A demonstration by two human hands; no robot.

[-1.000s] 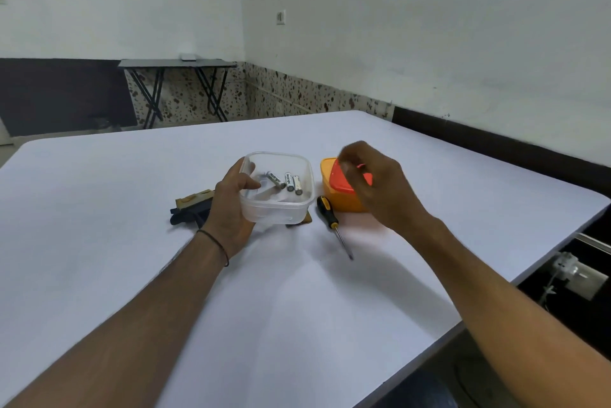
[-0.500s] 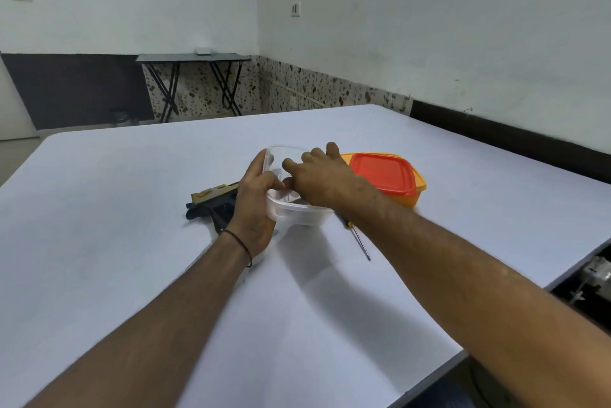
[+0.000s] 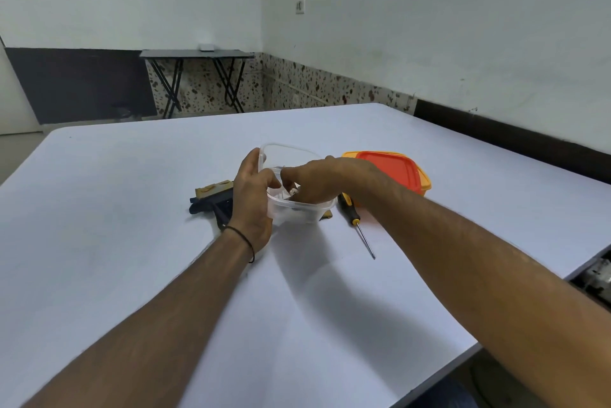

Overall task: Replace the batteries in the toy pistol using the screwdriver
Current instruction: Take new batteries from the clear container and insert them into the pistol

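Note:
A clear plastic tub (image 3: 299, 215) stands mid-table, tipped slightly toward me. My left hand (image 3: 253, 201) grips its left wall, thumb over the rim. My right hand (image 3: 317, 180) reaches down into the tub with curled fingers; the batteries inside are hidden beneath it, and whether it holds one is not visible. The dark toy pistol (image 3: 210, 201) with a tan top lies left of the tub, partly behind my left hand. A screwdriver (image 3: 351, 211) with a black and yellow handle lies right of the tub, its tip pointing toward me.
An orange box with a red lid (image 3: 395, 169) sits behind my right wrist. The white table (image 3: 132, 259) ends in an edge at the right (image 3: 515, 318). A folding side table (image 3: 198, 55) stands by the far wall.
My right hand moved from above the orange box down into the clear tub. The left hand kept its grip on the tub. The camera view shifted slightly.

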